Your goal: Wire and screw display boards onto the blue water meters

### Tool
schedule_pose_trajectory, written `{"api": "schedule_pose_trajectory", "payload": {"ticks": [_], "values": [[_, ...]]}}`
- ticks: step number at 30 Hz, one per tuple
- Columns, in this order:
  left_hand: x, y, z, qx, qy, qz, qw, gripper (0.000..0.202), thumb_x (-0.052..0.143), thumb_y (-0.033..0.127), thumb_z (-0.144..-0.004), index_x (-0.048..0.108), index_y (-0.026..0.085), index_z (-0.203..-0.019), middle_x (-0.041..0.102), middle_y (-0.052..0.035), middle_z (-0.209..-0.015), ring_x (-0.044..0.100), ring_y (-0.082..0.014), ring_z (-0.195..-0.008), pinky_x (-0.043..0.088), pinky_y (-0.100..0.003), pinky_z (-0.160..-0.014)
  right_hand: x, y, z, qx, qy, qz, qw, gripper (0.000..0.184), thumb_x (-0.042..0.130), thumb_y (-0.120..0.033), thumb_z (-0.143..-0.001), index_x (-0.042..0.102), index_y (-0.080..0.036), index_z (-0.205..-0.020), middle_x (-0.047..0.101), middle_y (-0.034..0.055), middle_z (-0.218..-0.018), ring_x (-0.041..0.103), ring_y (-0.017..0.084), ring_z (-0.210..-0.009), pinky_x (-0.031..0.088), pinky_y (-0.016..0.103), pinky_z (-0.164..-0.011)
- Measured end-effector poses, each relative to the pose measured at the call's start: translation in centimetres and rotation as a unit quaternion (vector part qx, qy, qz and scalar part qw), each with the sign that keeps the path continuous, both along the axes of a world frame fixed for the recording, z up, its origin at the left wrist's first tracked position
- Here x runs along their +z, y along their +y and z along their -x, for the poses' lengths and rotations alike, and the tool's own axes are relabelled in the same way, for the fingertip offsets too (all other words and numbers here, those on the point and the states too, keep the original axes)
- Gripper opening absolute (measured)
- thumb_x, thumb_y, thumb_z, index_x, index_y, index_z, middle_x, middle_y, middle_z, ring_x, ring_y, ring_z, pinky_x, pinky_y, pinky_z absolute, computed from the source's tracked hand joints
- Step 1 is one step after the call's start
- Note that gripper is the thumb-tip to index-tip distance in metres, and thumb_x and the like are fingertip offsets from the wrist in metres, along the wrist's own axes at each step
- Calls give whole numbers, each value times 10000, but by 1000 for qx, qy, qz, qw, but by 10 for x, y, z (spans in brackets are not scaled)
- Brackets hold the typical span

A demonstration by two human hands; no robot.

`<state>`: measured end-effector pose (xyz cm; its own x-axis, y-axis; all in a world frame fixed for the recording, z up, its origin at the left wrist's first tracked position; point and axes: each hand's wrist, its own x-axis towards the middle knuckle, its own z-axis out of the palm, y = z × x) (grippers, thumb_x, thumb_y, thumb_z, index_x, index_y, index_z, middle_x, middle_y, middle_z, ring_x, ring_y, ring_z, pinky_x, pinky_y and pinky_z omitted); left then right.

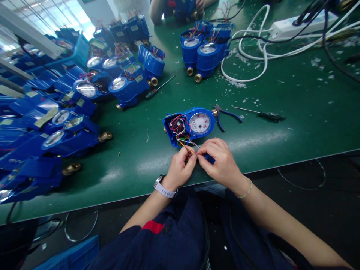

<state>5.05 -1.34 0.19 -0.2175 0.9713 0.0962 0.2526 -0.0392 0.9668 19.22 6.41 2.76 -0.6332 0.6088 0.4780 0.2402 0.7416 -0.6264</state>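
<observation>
A blue water meter (pixel 188 125) lies on the green table in front of me, its wiring box open at the left and its round dial facing up. Thin coloured wires (pixel 189 145) run from the box toward me. My left hand (pixel 181 165) pinches these wires between thumb and forefinger. Fingertips of my right hand (pixel 218 160) meet the left ones and are closed on the wire ends, which are too small to make out clearly. Beyond the meter's brass end lie blue-handled pliers (pixel 229 116), and right of them a screwdriver (pixel 271 116).
Many blue meters (pixel 70 131) crowd the table's left side. More meters (pixel 206 50) stand at the back, near another person's hand (pixel 200 4). A second screwdriver (pixel 153 93) lies beside them. White cable and a power strip (pixel 303 26) occupy the back right, among scattered scraps.
</observation>
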Motion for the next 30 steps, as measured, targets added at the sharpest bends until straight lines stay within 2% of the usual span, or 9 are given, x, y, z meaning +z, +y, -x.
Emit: {"api": "schedule_pose_trajectory", "payload": {"ticks": [6,12,16,30], "values": [[-7,-1,0,-21,-32,18,999,139,463,321,-951,484,192,-904,472,33,-691,454,-111,-584,378,-246,-576,-1,0,-1,5,-10,12,1000,82,601,-125,-882,609,-168,-814,642,50,-820,569,246,-888,422,437,-856],[-5,0,-1,-62,-165,44,983,305,501,494,-934,446,196,-894,470,55,-635,447,-102,-548,397,-236,-560,-1,-1,-1,12,-15,27,999,85,587,-128,-891,593,-180,-825,633,42,-820,557,242,-896,418,435,-869],[-2,3,0,-81,-227,58,969,374,547,552,-896,442,195,-859,464,67,-599,432,-95,-526,386,-231,-544,-1,-2,-1,20,-11,32,999,92,566,-133,-904,590,-177,-828,631,46,-812,549,241,-889,425,420,-837],[-4,7,3,-87,-278,68,954,358,627,507,-816,452,196,-784,491,63,-557,466,-104,-515,400,-252,-561,-1,-4,0,17,-13,34,999,98,547,-153,-908,597,-192,-833,644,49,-822,556,238,-888,394,420,-880]]}}
